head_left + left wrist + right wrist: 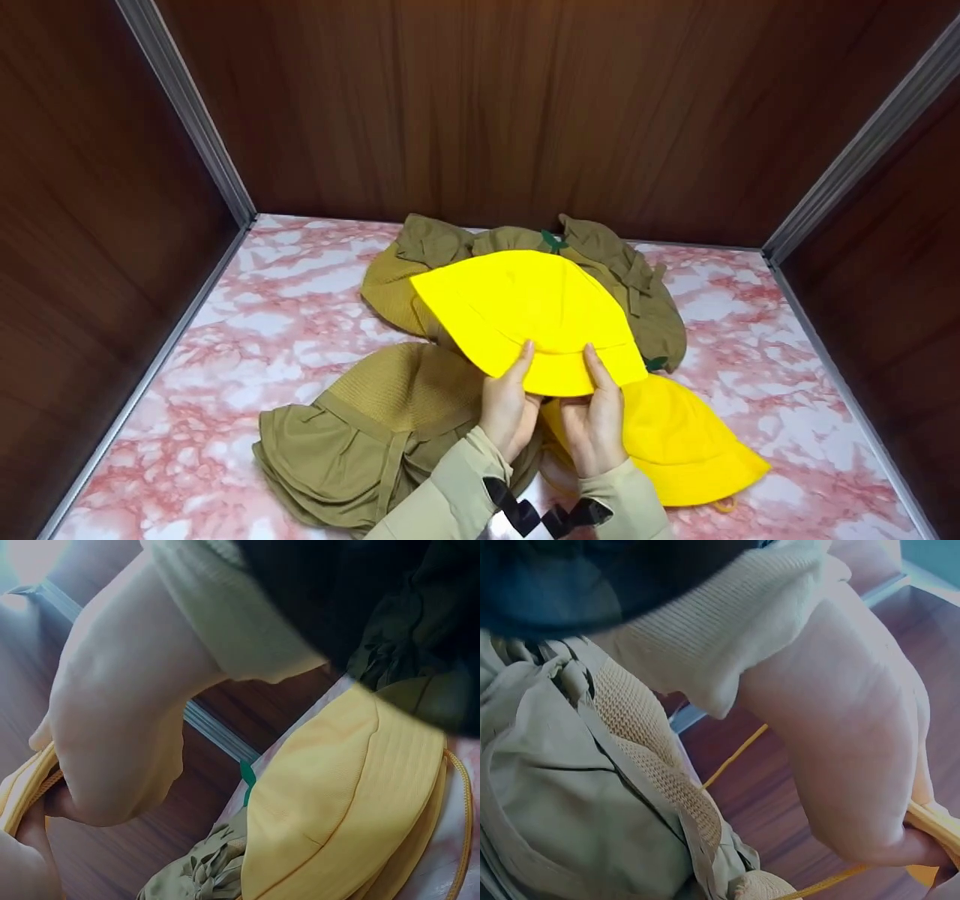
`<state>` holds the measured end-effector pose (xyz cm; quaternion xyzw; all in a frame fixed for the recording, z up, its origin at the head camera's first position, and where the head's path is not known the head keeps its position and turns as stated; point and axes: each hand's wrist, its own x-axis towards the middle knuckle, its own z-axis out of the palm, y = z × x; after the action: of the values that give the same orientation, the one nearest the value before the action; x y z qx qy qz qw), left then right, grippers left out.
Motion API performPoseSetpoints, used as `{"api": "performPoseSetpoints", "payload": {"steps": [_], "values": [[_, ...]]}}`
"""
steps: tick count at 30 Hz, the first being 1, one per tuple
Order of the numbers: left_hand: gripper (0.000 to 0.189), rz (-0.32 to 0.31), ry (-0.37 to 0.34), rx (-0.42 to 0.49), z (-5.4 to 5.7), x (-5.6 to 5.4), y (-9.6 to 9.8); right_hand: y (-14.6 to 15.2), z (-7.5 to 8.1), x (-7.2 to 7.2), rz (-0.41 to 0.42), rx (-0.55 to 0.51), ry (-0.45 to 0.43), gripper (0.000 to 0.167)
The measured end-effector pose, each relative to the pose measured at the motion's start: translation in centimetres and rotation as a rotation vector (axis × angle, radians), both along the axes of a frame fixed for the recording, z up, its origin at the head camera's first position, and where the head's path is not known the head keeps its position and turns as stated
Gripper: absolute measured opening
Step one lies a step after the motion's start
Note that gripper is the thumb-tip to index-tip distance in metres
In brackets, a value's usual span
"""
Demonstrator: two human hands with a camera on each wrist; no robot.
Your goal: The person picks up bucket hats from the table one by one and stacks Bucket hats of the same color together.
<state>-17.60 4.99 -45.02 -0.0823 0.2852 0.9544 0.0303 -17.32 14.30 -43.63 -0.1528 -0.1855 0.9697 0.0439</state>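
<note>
Both hands hold a bright yellow bucket hat point(532, 307) up above the table, gripping its near brim side by side. The left hand point(510, 409) has its thumb on top of the brim and its fingers underneath. Close beside it, the right hand point(596, 424) pinches the brim the same way. In the left wrist view the left hand point(120, 705) bends round the brim at the left edge. A yellow cord point(825, 883) hangs below the hat in the right wrist view, near the right hand point(855, 735).
A second yellow hat point(682, 442) lies at the right. An olive hat with a woven crown and ruffled brim point(337, 450) rests at the near left. More olive hats point(652, 315) with green leaf trims lie behind. Brown wood-grain panels point(480, 112) enclose the marbled pink-and-white tabletop point(202, 375).
</note>
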Motion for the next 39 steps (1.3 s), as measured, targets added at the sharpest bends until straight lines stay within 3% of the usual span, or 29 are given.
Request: {"api": "performPoseSetpoints", "payload": {"steps": [7,12,16,20,28,39], "values": [[0.038,-0.042,0.016,0.006,0.1,0.2,-0.3,0.4,-0.3,-0.1,-0.07,0.131,-0.008,0.042],[0.041,-0.119,0.027,0.022,0.2,0.1,-1.0,0.9,-0.4,-0.4,-0.074,0.233,-0.023,0.04],[0.046,-0.197,0.022,0.024,0.3,-0.1,-1.8,1.5,-0.4,-0.6,-0.086,0.267,-0.017,0.039],[0.046,-0.233,0.01,-0.007,0.2,-0.2,-2.6,2.2,-0.3,-0.7,-0.101,0.275,-0.002,0.035],[0.041,-0.249,0.001,-0.097,-0.1,-0.3,-3.6,3.6,-0.2,-0.8,-0.081,0.282,-0.011,0.029],[0.036,-0.157,-0.032,-0.146,-0.5,0.0,-3.4,3.6,-0.4,-0.7,-0.039,0.256,-0.03,0.025]]}}
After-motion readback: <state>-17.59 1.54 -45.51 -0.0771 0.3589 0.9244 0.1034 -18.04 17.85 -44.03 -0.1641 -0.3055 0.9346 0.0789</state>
